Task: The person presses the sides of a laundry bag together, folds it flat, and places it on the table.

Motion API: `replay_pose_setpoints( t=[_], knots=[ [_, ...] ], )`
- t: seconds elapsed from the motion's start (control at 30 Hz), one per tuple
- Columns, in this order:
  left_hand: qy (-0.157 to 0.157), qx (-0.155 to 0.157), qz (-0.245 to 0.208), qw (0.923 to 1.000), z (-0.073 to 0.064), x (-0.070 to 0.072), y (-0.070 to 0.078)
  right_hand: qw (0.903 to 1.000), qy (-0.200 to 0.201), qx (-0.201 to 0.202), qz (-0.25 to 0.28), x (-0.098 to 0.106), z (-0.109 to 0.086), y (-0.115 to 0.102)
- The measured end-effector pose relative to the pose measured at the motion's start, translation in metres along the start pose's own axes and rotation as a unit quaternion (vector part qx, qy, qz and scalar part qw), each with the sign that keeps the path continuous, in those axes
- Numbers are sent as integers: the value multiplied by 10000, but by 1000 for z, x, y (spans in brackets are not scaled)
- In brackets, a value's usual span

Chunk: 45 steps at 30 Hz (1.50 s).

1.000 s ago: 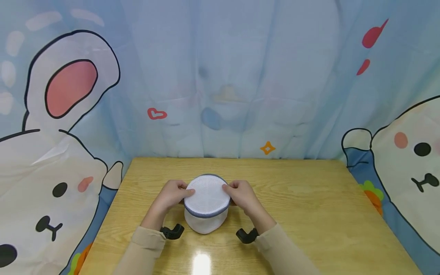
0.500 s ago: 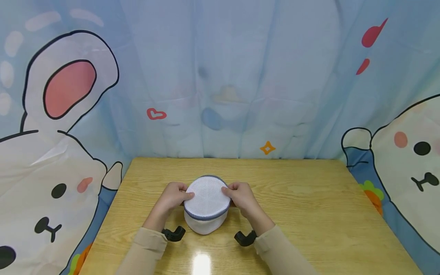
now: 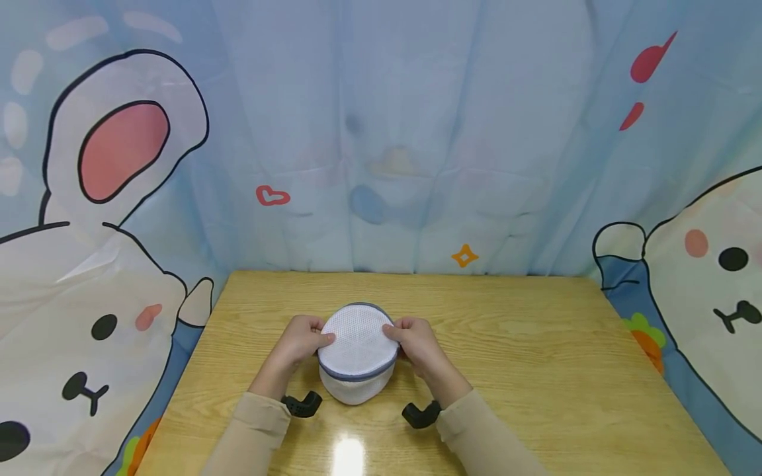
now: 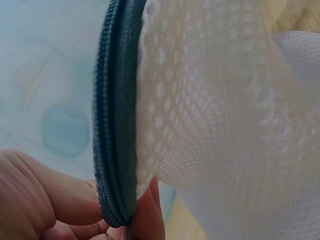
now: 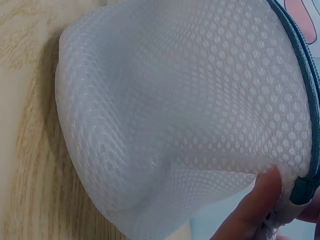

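A round white mesh laundry bag with a blue-grey zipper rim stands on the table, its lid tilted toward the head camera. At the bag's left edge my left hand pinches the rim, thumb on top. My right hand grips the opposite edge the same way. Up close in the left wrist view, the zipper runs along the rim down to the pinching fingers. The bag's soft mesh side fills the right wrist view, sagging and creased, with a fingertip pressed to it near the zipper's end.
The wooden table reaches back to a blue cartoon curtain. Black wrist-camera mounts sit at both wrists, in front of the bag. A bright reflection lies on the table's near part.
The bag and both hands stay almost in place. My right wrist has shifted slightly left, and the bag's lid has dipped a little toward the head camera.
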State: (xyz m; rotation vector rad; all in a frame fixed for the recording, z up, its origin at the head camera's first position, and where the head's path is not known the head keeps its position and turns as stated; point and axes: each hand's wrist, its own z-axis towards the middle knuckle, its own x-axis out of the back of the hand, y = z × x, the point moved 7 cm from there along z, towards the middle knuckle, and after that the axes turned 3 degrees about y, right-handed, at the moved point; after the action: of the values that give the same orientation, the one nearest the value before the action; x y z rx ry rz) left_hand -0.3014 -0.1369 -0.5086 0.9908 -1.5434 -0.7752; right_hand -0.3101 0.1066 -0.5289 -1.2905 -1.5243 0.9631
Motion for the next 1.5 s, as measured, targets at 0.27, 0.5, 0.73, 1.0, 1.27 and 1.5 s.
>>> replay_pose_setpoints(
  t=[0.27,0.5,0.73,1.0,1.27,1.5],
  knots=[
    [-93,51,-120,9999,0,-2,-1,9999,3,48,132,0,-1,2],
    [-241,173,-351,9989,-3,-3,-3,9999,108,113,-66,2,-3,1],
    [-273,245,-530,9979,-12,-2,-4,9978,326,191,-542,5,-13,-4],
    [-242,192,-674,9972,-21,-2,-7,9954,555,248,-739,7,-26,-3],
    [-162,273,-992,9946,-29,-8,-14,9978,558,175,-315,5,-38,1],
    [-103,255,-1111,9934,-28,-12,-19,9973,654,143,293,3,-35,8]
  ],
)
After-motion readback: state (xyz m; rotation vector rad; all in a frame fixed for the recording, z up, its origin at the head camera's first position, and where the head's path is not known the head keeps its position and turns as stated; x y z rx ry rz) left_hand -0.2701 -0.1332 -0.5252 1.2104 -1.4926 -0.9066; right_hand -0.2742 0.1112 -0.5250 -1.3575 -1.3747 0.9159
